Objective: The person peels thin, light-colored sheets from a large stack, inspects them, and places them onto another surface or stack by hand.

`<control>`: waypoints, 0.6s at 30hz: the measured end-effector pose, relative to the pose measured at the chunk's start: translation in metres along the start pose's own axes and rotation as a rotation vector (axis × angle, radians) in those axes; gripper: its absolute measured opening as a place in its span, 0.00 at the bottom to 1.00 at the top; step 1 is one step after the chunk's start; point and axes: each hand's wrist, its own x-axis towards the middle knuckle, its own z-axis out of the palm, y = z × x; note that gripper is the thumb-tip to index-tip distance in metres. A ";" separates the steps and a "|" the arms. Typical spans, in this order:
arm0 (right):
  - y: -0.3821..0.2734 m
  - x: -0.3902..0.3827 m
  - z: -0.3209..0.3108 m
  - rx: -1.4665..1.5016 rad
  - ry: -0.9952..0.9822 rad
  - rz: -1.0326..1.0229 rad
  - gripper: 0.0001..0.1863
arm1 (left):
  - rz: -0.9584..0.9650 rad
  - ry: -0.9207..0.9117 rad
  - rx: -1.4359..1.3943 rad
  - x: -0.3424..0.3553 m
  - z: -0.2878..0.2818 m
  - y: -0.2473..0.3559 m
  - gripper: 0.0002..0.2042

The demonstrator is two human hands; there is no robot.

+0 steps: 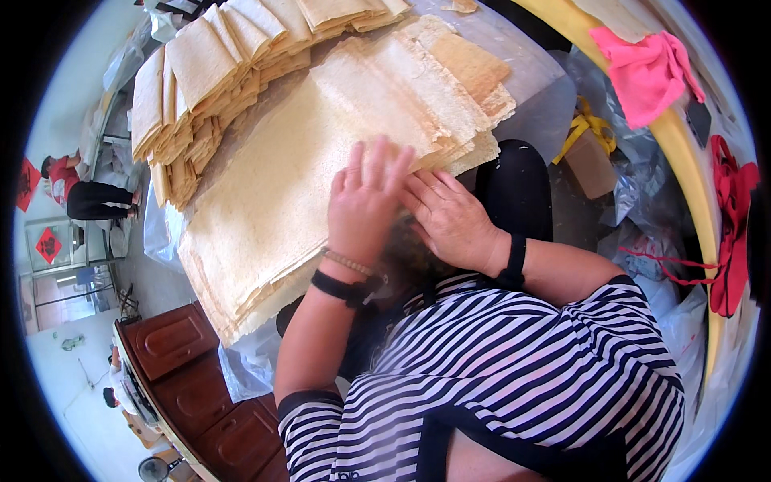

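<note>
Sheets (pixel 281 153) lie piled flat on the table (pixel 534 80), apparently kept close for 2 hands: the left hand (pixel 365 197), blurred, spreads wide over them; the right hand (pixel 451 221) meets their edge, its grip unclear. Folded bundles (pixel 210 64) sit behind, perhaps leaving room.

1. From where I stand, the broad left part of the flat sheet stack (pixel 261 197) offers open access from above.
2. The left hand (pixel 368 189) and right hand (pixel 456 223) occupy the near edge; the gap between them is too narrow for passage.
3. Folded sheets (pixel 210 68) form a raised barrier along the far side.
4. A bare strip of surface (pixel 540 76) gives clearance beyond the stack's right end.
5. The black-clad knee (pixel 520 189) obstructs approach beside the right hand.
</note>
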 end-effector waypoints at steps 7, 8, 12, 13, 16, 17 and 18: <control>0.004 0.001 -0.001 -0.008 0.017 -0.044 0.24 | 0.064 -0.019 -0.015 0.035 0.007 -0.002 0.21; 0.006 -0.001 0.003 -0.012 0.017 -0.043 0.24 | 0.071 -0.018 -0.015 0.039 0.007 -0.003 0.20; 0.008 -0.002 0.004 -0.034 0.000 -0.029 0.24 | 0.012 -0.050 -0.029 0.056 -0.002 -0.016 0.14; 0.009 -0.003 0.005 -0.036 -0.031 -0.020 0.26 | -0.044 -0.034 -0.077 0.059 -0.002 -0.023 0.14; 0.010 -0.004 0.008 -0.039 -0.073 -0.009 0.28 | -0.152 0.015 -0.176 0.059 -0.006 -0.031 0.10; 0.009 -0.005 0.009 -0.036 -0.058 -0.009 0.26 | -0.179 0.030 -0.204 0.059 -0.007 -0.033 0.09; 0.010 -0.005 0.009 -0.033 -0.043 -0.010 0.25 | -0.233 0.076 -0.222 0.061 -0.008 -0.037 0.08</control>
